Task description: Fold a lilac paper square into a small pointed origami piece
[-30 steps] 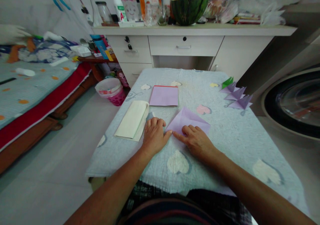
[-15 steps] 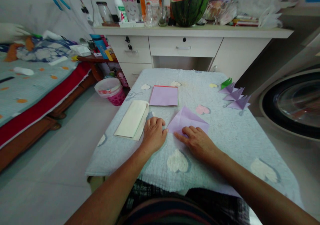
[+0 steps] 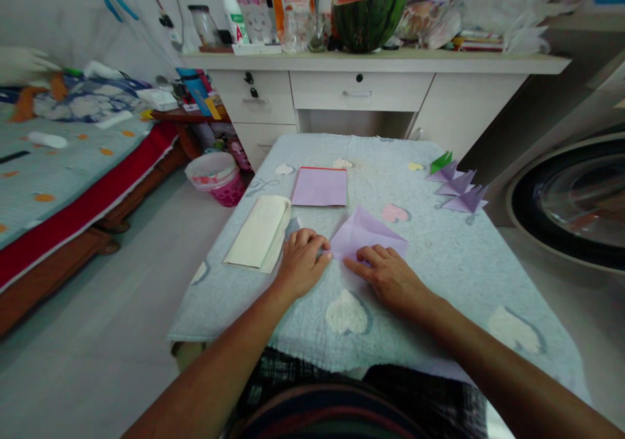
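A folded lilac paper, triangular, lies on the table's pale blue cloth in front of me. My left hand rests at the paper's left corner with its fingers curled and the thumb against that corner. My right hand lies flat over the paper's near edge, fingers stretched out and pressing down on it.
A stack of square lilac sheets lies beyond the paper, and a cream folded cloth to the left. Several folded lilac shapes and a green one sit at the far right edge. A desk with drawers, a bed, a pink bucket and a washing machine surround the table.
Both hands have edged a little to the right along the paper's near edge. The left thumb has drawn in against the paper's corner. The paper stays flat.
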A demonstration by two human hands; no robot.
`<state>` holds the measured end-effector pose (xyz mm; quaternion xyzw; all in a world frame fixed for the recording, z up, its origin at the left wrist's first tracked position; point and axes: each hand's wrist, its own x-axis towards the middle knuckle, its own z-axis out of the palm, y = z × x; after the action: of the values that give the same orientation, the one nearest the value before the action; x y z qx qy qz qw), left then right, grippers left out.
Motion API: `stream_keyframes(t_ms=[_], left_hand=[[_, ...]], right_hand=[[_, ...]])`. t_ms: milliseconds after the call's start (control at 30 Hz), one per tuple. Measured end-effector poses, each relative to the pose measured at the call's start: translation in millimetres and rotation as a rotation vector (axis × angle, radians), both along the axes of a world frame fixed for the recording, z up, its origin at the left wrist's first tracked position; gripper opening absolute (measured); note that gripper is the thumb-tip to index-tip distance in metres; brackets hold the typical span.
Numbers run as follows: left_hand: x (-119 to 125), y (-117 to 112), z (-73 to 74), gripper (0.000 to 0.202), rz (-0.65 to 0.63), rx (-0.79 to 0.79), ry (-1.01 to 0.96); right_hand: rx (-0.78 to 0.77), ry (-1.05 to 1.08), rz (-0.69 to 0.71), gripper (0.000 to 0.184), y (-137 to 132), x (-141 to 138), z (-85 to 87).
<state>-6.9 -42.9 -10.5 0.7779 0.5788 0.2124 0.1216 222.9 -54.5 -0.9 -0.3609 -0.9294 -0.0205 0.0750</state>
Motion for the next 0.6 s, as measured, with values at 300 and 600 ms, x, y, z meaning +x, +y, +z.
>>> stream_keyframes(t_ms=[300,600], left_hand=[[10,1,2.4,0.011,0.108,-0.01,0.074],[8,2,3.2,0.004,0.107,-0.034,0.056]], right_hand=[[0.032,-0.049,-0.025,0.048,-1,-6,1.2],[-0.037,-0.034,-0.028,0.037,-8,16,5.9]])
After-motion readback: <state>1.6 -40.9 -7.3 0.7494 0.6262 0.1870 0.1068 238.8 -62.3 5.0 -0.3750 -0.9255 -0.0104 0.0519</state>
